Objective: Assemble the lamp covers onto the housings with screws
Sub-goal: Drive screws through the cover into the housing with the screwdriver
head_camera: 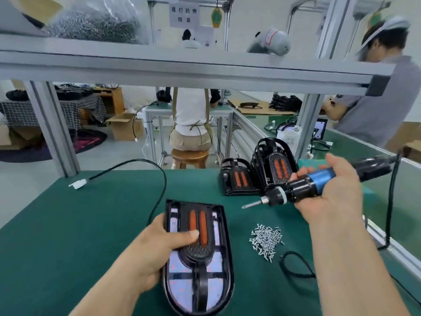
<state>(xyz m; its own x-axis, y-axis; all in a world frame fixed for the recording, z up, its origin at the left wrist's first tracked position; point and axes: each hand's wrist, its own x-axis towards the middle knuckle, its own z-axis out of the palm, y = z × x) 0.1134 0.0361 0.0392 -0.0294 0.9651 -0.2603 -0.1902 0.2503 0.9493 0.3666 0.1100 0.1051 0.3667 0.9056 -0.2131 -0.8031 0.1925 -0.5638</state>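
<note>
The lamp (198,254) lies by the desk's (79,224) near edge, long axis running near-to-far, gripped at its left rim by the left hand (159,252), while the right hand (330,190), curled round the screwdriver (303,185), points its bit left toward the lamp, beyond the screws (266,239).

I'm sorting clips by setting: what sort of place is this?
Likely a factory assembly line: a green-matted workbench, a corded electric screwdriver in the right hand, a pile of screws, and another worker seated beyond.
</note>
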